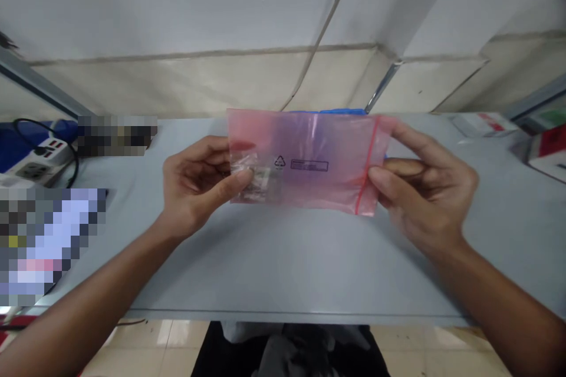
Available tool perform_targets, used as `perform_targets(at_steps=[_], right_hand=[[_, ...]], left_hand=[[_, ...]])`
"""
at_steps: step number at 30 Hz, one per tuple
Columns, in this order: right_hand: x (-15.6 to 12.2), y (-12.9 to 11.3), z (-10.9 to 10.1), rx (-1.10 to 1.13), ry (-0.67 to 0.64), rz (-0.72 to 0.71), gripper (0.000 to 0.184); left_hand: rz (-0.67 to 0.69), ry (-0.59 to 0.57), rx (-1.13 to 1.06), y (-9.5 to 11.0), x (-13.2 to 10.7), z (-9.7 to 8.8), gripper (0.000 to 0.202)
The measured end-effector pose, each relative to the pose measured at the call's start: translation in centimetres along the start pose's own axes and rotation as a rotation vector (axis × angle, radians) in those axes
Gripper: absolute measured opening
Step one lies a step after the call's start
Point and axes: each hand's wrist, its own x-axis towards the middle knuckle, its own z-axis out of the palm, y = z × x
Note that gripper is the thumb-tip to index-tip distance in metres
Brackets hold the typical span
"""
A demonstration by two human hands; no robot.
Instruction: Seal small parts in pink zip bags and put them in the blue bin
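A pink translucent zip bag point(309, 159) is held up flat above the table, with a red zip strip running down its right end. Inside its left end lies a small clear packet point(260, 182) with a pale, indistinct item in it. My left hand point(194, 185) pinches the bag's left end between thumb and fingers, with the thumb right at the packet. My right hand point(424, 188) grips the right end by the zip strip, with the thumb in front and the fingers behind.
The grey table point(283, 265) stretches under my hands. At the far left are a white power strip point(42, 162) and a black cable point(44, 129). Blurred patches cover objects at the left. A blue item point(340, 111) lies behind the bag, and boxes point(548, 153) stand at the right.
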Motion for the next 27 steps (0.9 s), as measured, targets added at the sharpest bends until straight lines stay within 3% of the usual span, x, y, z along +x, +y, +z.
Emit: perform_targets(at_steps=[3, 6, 9, 12, 18, 20, 24, 27], right_hand=[[0.1, 0.3, -0.3, -0.076, 0.006, -0.047, 0.040], [0.3, 0.6, -0.6, -0.254, 0.012, -0.208, 0.033], [0.5, 0.5, -0.7, -0.480, 0.012, -0.509, 0.046], [0.6, 0.2, -0.6, -0.550, 0.023, -0.744, 0.060], [0.7, 0.3, -1.1, -0.685, 0.023, -0.937, 0.071], [0.9, 0.5, -1.4, -0.696, 0.037, -0.995, 0.072], [1.1, 0.7, -1.5, -0.711, 0.059, -0.972, 0.074], [1.2, 0.7, -1.2, -0.691, 0.082, -0.987, 0.072]], left_hand=[[0.064, 0.023, 0.095, -0.2, 0.0, 0.0, 0.030], [0.283, 0.064, 0.322, -0.4, 0.4, 0.1, 0.025], [0.607, 0.069, 0.548, -0.6, 0.9, 0.2, 0.021], [0.820, 0.076, 0.609, -0.7, 1.3, 0.1, 0.006], [1.089, 0.114, 0.795, -0.7, 1.6, -0.8, 0.018], [1.058, 0.125, 0.789, -1.1, 1.6, -1.2, 0.017], [0.734, 0.085, 0.618, -2.0, 1.5, -1.6, 0.029], [0.837, 0.117, 0.588, -2.0, 1.6, -1.3, 0.024]])
